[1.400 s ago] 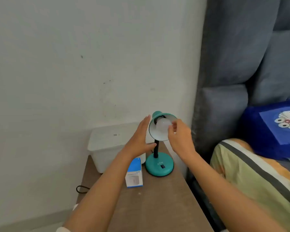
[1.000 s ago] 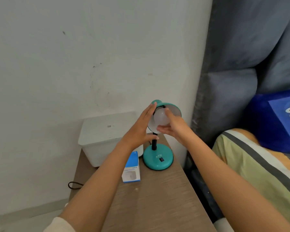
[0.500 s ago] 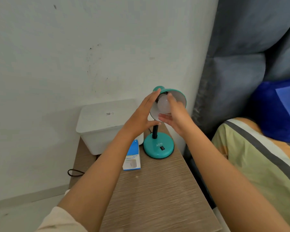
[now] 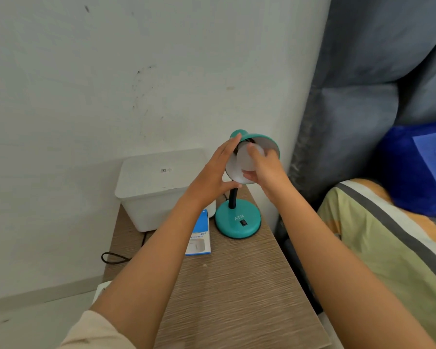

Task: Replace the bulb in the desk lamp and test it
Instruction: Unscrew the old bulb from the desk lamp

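A small teal desk lamp stands on the wooden bedside table (image 4: 237, 293), its round base (image 4: 238, 221) carrying a black switch. The teal shade (image 4: 264, 139) tilts toward me with a white bulb (image 4: 248, 157) inside. My left hand (image 4: 212, 177) cups the left side of the shade, fingers flat along it and thumb under the rim. My right hand (image 4: 264, 170) grips the bulb, with the thumb on top and the fingers underneath. The bulb is unlit, and its socket is hidden.
A white lidded box (image 4: 159, 187) sits against the wall behind the lamp. A blue and white carton (image 4: 199, 238) lies flat left of the base. A black cord (image 4: 116, 256) loops off the table's left edge. A grey upholstered headboard (image 4: 358, 122) and bedding (image 4: 388, 238) fill the right.
My right hand has turned on the bulb: first fingertips at its right side, now thumb over and fingers beneath. My left hand stays on the shade. The camera has tipped downward.
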`<state>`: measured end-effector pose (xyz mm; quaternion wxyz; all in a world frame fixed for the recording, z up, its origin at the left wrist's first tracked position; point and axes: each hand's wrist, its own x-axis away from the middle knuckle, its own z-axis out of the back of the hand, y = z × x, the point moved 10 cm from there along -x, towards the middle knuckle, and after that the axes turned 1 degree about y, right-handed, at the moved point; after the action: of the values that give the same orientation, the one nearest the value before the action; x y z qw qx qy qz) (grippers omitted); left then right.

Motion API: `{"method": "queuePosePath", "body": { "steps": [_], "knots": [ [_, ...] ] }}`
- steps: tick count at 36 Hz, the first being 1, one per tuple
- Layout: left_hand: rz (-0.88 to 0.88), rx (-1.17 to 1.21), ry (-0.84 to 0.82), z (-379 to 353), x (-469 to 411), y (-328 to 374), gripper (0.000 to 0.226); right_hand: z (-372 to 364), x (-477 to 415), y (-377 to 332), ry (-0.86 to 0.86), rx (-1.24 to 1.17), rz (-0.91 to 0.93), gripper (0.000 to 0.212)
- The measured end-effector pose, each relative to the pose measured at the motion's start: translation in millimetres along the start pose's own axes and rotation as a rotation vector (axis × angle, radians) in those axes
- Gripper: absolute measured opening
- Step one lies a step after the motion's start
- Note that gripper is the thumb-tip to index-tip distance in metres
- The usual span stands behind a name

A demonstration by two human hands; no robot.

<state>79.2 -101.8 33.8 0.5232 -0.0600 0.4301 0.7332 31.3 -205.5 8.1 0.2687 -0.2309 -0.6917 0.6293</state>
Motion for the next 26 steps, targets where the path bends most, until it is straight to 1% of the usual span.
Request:
{"method": "queuePosePath", "body": {
  "steps": [2, 3, 6, 7, 8, 10, 12, 13, 16, 17, 19, 21, 22, 25, 26],
  "knots": [
    [0.003, 0.009, 0.002, 0.5, 0.1, -0.4, 0.100, -1.1, 1.5, -6.1, -0.016, 0.021, 0.073, 0.054],
    [0.002, 0.010, 0.003, 0.8, 0.1, -0.4, 0.100, -1.9, 1.8, -5.9, -0.024, -0.002, 0.075, 0.056],
    [-0.007, 0.000, 0.000, 1.2, -0.6, 0.9, 0.100, -2.8, 0.9, 2.6, -0.032, -0.105, -0.024, 0.060],
    [-0.003, 0.002, -0.003, 0.9, -0.7, 0.6, 0.100, -1.6, 1.4, 1.6, -0.018, -0.052, -0.008, 0.059],
    [0.003, 0.004, -0.008, 0.3, -0.7, 0.0, 0.101, 0.9, 2.0, -2.6, 0.007, 0.042, 0.048, 0.056],
    [0.006, 0.002, -0.009, -0.3, -0.1, -0.6, 0.101, 5.5, 4.3, -16.4, 0.071, 0.215, 0.216, 0.058],
    [0.005, -0.004, -0.008, -0.2, 0.3, -1.1, 0.101, 6.7, 7.6, -23.3, 0.104, 0.301, 0.314, 0.060],
    [0.003, -0.005, -0.008, 0.0, 0.3, -0.9, 0.101, 6.9, 6.6, -20.9, 0.102, 0.289, 0.296, 0.059],
    [0.004, -0.002, -0.007, 0.0, -0.3, -0.7, 0.100, 4.0, 3.2, -5.0, 0.042, 0.139, 0.082, 0.059],
    [0.007, 0.002, -0.007, -0.1, -0.4, -0.8, 0.100, 2.9, 3.8, -5.9, 0.037, 0.137, 0.085, 0.057],
    [0.011, 0.008, -0.008, -0.2, -0.6, -0.9, 0.101, 3.7, 6.7, -18.6, 0.075, 0.204, 0.202, 0.054],
    [0.012, 0.005, -0.010, 0.5, -0.8, -1.1, 0.102, 1.9, 10.6, -24.9, 0.097, 0.265, 0.272, 0.058],
    [0.013, 0.003, -0.012, 0.5, -1.0, -1.1, 0.103, 1.5, 9.3, -22.7, 0.098, 0.260, 0.265, 0.059],
    [0.012, -0.001, -0.015, -0.3, -0.9, -0.8, 0.102, -1.1, 6.7, -10.3, 0.044, 0.137, 0.123, 0.055],
    [0.012, 0.000, -0.013, -0.3, -0.7, -0.9, 0.102, -2.4, 7.1, -12.1, 0.036, 0.151, 0.138, 0.053]
  ]
}}
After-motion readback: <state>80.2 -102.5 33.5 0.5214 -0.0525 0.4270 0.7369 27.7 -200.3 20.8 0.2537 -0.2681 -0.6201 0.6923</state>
